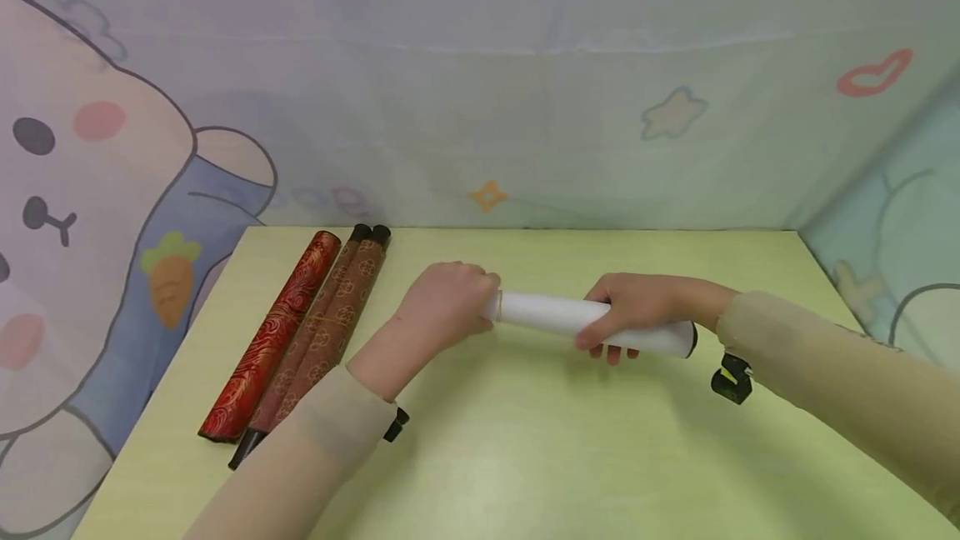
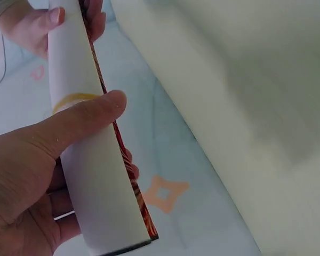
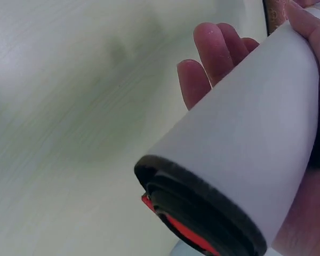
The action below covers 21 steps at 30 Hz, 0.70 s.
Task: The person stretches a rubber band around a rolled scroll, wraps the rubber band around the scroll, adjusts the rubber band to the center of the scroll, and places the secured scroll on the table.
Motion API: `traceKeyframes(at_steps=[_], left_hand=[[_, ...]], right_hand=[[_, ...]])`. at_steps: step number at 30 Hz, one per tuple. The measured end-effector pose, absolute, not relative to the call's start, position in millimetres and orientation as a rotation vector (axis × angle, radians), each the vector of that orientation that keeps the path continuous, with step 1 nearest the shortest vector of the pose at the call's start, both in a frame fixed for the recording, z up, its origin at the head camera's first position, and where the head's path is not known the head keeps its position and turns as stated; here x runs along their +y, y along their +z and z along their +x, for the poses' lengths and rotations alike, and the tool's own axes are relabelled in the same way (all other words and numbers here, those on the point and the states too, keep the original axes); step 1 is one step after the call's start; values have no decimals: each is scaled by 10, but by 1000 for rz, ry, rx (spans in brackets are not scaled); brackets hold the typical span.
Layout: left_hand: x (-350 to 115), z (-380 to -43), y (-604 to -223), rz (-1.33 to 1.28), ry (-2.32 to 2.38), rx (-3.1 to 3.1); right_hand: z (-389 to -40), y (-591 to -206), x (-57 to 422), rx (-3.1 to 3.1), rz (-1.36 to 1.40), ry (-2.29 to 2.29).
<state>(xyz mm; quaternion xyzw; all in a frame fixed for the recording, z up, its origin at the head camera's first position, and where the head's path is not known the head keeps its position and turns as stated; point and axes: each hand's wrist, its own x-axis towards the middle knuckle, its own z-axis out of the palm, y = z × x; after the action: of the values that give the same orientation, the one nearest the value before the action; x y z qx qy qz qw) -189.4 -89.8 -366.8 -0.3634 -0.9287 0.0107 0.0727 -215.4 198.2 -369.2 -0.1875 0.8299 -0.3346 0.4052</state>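
Observation:
Both hands hold a white roll [image 1: 543, 313] above the table, lying crosswise and tilted slightly down to the right. My left hand [image 1: 450, 298] grips its left end, the thumb across the white side beside a thin yellow band [image 2: 77, 98] around the roll. My right hand [image 1: 637, 307] holds it near the right end, thumb on the near side and fingers curled beneath. Along the seam in the left wrist view shows a red patterned edge [image 2: 129, 168]. Dark, coiled layers with some red fill the black-rimmed end [image 3: 197, 208] in the right wrist view.
On the left of the pale yellow table [image 1: 525, 448] lie a red roll with gold swirls [image 1: 273, 336] and two brownish flowered rolls [image 1: 330, 315] with black ends, side by side. A cartoon-printed cloth [image 1: 465, 107] hangs behind the table's back edge.

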Motion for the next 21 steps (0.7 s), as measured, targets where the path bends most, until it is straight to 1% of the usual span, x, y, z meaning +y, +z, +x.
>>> traceKeyframes(at_steps=[3, 9, 17, 21], left_hand=[[-913, -1902, -3677, -1102, -21, -2803], [-791, -1877, -3690, -1178, -126, -2786], [-934, -1879, -3558, -1051, -25, -2928], [-932, -1875, -3585, -1094, -30, -2898]], right_hand=[[-2177, -3681, 1951, 2104, -487, -828], [-2218, -3696, 1851, 2112, -546, -818], [-2220, -3662, 1825, 2128, -550, -790], [-2234, -3653, 1806, 2138, -566, -776]])
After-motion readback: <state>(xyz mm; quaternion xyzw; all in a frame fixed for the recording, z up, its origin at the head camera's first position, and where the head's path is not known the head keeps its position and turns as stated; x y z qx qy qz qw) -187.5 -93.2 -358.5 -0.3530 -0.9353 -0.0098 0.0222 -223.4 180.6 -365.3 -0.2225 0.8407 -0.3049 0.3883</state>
